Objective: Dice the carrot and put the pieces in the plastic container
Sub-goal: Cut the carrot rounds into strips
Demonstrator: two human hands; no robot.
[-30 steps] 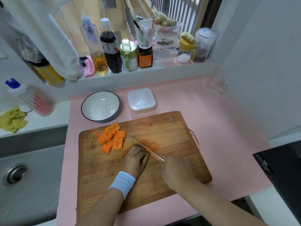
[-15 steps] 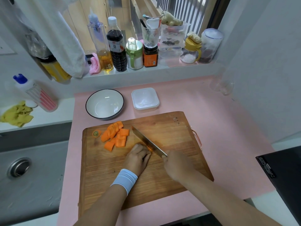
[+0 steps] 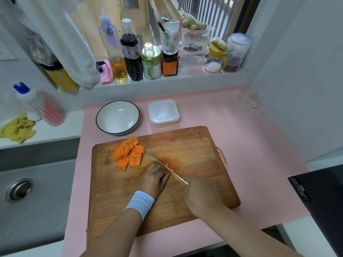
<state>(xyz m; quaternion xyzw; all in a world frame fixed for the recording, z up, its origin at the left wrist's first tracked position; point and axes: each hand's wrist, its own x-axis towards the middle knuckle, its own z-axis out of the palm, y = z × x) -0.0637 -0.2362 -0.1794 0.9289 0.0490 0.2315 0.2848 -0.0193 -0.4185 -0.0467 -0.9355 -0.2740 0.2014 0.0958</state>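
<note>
Carrot end [image 3: 108, 150], a round with a greenish core, lies at the far left corner of the cutting board [image 3: 194, 164]. Just right of it on the board sits a heap of thick carrot slices [image 3: 130, 154]. Beyond the board's far edge stand a dark-rimmed bowl [image 3: 104, 112] and, further right, the plastic container [image 3: 163, 113], white and translucent, apart from the board. At the board's middle my left hand [image 3: 154, 179], a pale blue band on its wrist, curls its fingers down over the carrot piece [image 3: 169, 166]; only small orange bits show beside the blade. The knife [image 3: 178, 176] runs diagonally across the board, edge down on that piece. My right hand [image 3: 201, 197], toward the board's near right side, is wrapped round the handle, which it hides.
</note>
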